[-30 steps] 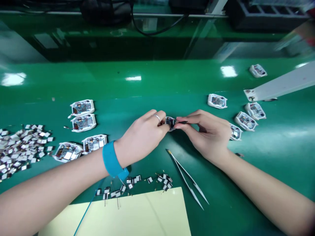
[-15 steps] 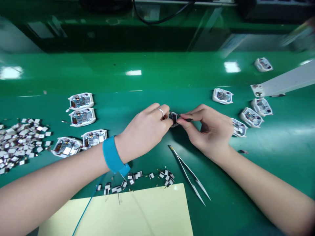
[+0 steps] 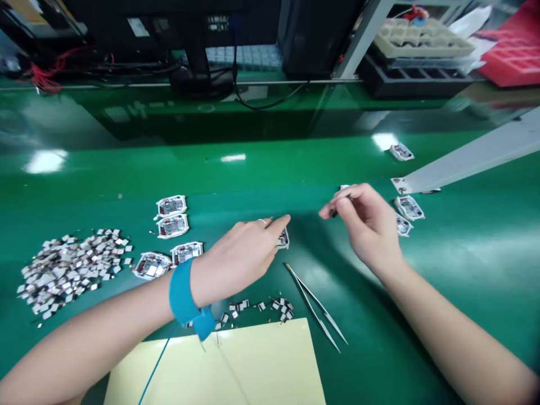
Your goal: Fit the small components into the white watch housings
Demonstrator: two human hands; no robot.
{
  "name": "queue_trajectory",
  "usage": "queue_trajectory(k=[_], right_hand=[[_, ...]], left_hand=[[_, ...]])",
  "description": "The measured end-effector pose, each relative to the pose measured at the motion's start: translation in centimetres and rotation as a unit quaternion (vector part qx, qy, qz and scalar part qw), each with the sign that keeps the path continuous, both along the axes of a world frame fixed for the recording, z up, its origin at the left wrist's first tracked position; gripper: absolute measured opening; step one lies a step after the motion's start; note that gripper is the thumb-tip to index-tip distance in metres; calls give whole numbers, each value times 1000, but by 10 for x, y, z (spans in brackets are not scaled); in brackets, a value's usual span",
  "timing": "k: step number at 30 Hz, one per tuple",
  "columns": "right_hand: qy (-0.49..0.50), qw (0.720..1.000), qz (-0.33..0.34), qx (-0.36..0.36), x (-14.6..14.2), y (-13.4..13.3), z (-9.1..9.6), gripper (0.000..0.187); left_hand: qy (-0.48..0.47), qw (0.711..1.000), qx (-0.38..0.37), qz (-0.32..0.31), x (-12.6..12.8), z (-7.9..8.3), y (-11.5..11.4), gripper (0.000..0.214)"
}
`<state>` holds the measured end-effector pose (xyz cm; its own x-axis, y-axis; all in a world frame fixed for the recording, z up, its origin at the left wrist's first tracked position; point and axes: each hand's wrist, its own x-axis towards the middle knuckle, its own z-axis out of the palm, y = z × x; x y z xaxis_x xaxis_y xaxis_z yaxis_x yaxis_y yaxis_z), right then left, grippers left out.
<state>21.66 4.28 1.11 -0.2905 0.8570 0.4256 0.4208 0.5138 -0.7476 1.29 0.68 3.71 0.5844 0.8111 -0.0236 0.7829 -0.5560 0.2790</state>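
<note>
My left hand, with a ring and a blue wrist strap, holds a small white device housing against the table. Its fingers hide most of that housing, and the index finger points out over it. Off to the right and raised, my right hand pinches a small dark piece, mostly covered by the fingers; its kind cannot be made out. Below and between the hands lie silver tweezers, tips pointing toward me.
Several open housings with circuit boards sit at left, beside a heap of small pale parts. More housings lie right, near a white metal arm. Loose parts border a yellow sheet. Behind stands a monitor.
The view has tilted up, showing the back of the bench. My right hand has drawn away from the housing, up and to the right, with the dark piece. My left hand stays at the housing.
</note>
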Motion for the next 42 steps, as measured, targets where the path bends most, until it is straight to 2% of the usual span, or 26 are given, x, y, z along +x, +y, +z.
queue_trajectory(k=[3,6,8,12,16,21,26,30,34,36,39,42], right_hand=[[-124,991,57,-6,-3,-9,11,8],[-195,976,98,16,-16,-18,7,7],[-229,967,101,50,-24,-21,-1,8],[-308,937,87,141,-32,-24,-9,17],[-344,914,65,206,-33,-27,5,19],[-346,897,46,270,-33,-30,28,16],[-338,884,39,320,-31,-30,37,9],[-282,899,43,333,-31,-30,36,5],[-158,943,38,290,-32,-35,32,16],[-121,955,41,269,-32,-38,31,22],[-138,949,31,280,-30,-40,34,26],[-145,953,9,266,-31,-39,38,20]], left_hand=[[-58,998,-11,-31,-8,0,7,64],[-95,991,-72,-60,-11,-13,17,71],[-109,988,-94,-47,-8,-22,21,70],[-146,986,-78,-4,-1,-30,21,72],[-207,975,-68,30,2,-24,15,72],[-263,962,-58,42,2,-6,8,71],[-308,949,-60,39,1,10,2,70],[-302,951,-58,37,2,16,-1,69],[-317,946,-62,42,4,17,-7,67],[-333,940,-53,51,5,16,-9,65],[-364,928,-35,70,6,16,-12,63],[-372,925,-13,78,6,18,-14,64]])
